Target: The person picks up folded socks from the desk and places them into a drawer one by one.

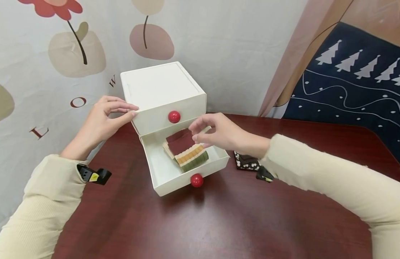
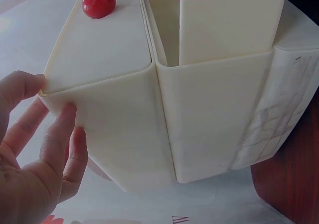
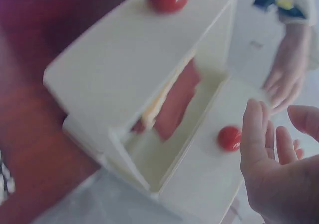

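A white two-drawer box (image 1: 161,86) stands on the table, its lower drawer (image 1: 156,181) pulled out and its upper drawer (image 1: 151,122) closed. Each drawer has a round red knob (image 1: 196,180). Inside the lower drawer lie folded fabric pieces (image 1: 183,145) in maroon, cream, mustard and green. My left hand (image 1: 104,117) touches the box's upper left front corner with its fingertips, also seen in the left wrist view. Over the open drawer hovers my right hand (image 1: 221,131), fingers loosely bent. The right wrist view shows this right hand (image 3: 279,169) holding nothing, apart from the fabric.
The dark red wooden table (image 1: 239,216) extends in front and to the right. Beside my right wrist lies a dark patterned folded cloth (image 1: 246,162), partly hidden by the arm. A printed curtain (image 1: 232,54) hangs behind the box, and a navy tree-patterned cloth (image 1: 352,86) hangs at right.
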`<state>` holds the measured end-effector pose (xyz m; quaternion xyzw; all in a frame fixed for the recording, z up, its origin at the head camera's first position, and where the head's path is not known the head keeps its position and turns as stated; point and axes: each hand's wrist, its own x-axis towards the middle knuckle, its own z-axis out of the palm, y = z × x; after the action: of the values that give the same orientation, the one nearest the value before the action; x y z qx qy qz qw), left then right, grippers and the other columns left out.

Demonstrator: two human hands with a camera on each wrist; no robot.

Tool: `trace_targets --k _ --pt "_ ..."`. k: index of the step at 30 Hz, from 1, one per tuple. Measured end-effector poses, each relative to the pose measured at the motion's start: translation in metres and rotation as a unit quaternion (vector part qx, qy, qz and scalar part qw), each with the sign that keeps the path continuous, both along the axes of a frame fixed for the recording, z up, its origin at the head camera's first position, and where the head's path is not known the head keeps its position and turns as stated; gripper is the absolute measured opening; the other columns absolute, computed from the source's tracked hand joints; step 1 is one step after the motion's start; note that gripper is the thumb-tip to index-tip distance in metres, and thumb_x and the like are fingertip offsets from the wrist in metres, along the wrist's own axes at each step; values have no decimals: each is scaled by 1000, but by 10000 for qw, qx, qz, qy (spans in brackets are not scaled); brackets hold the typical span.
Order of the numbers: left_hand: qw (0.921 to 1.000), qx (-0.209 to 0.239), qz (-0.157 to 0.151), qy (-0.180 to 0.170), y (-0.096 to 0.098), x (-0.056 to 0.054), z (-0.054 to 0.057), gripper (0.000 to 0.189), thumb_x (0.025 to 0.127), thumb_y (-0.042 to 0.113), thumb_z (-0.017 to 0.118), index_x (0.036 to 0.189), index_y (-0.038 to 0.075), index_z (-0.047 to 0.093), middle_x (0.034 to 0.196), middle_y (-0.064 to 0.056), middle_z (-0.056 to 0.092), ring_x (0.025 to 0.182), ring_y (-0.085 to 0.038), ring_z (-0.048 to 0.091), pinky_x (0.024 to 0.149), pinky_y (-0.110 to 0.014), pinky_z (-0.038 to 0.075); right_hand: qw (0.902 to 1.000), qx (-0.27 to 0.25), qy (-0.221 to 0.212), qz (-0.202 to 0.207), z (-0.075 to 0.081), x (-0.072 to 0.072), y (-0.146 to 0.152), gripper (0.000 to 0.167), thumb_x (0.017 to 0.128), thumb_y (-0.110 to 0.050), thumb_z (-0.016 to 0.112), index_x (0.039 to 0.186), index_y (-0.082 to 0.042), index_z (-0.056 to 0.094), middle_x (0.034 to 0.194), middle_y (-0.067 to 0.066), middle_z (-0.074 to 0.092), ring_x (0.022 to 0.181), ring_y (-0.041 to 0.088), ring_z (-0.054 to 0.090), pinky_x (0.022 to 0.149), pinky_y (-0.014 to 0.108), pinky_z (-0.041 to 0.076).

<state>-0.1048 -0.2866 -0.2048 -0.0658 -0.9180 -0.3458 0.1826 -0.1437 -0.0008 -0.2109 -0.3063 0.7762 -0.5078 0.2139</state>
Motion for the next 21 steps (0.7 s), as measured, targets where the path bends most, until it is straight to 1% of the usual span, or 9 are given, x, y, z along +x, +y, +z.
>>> trace_targets --k 2,5,7,9,12,13,16,21 --pt "10000 -3 13 32 0 0 -1 22 82 16 62 99 2 68 101 -4 47 89 -1 39 75 -14 35 9993 -345 -79 105 -3 11 8 22 81 1 59 103 1 58 93 11 57 81 28 60 68 31 51" --pt "10000 17 0 82 0 0 -1 22 81 15 63 98 2 68 100 -2 48 89 0 39 75 -14 35 9957 -809 -343 293 -13 27 19 23 80 3 59 103 3 58 90 13 57 78 33 60 70 35 51" --pt "10000 39 6 85 0 0 -1 22 82 16 62 98 2 68 100 -1 48 89 0 39 74 -15 34 9928 -1028 -511 348 -24 36 25 23 80 3 59 102 6 57 90 16 57 76 30 60 70 35 51" --pt "9999 78 -29 85 0 0 -1 23 82 17 62 99 2 68 100 0 48 90 -1 40 74 -15 34 9908 -1189 -561 314 -37 44 30 23 79 3 60 101 8 57 92 19 57 75 26 60 69 35 51" --pt "9999 131 -19 63 0 1 -1 24 82 18 62 99 2 67 100 1 47 90 -3 42 73 -16 33 9877 -1441 -577 177 -59 50 32 22 79 3 60 99 10 56 94 23 57 72 21 60 68 33 51" --pt "9999 146 -9 36 -1 2 -1 24 82 18 62 100 2 67 100 2 46 89 -3 42 73 -16 33 9870 -1508 -546 116 -66 52 32 22 78 4 61 98 11 56 93 24 57 72 22 60 67 33 51" --pt "9999 108 66 -23 -1 2 -1 25 83 20 61 100 3 67 101 3 45 89 -4 44 72 -18 32 9847 -1680 -458 -84 -86 55 30 20 77 5 62 96 10 58 90 22 59 71 20 59 66 30 51" --pt "9999 27 94 21 0 1 -3 23 82 17 62 100 3 67 101 2 46 89 -2 43 71 -20 31 9834 -1776 -201 -318 -113 60 24 17 75 5 63 92 9 59 87 18 60 71 12 57 66 26 50"
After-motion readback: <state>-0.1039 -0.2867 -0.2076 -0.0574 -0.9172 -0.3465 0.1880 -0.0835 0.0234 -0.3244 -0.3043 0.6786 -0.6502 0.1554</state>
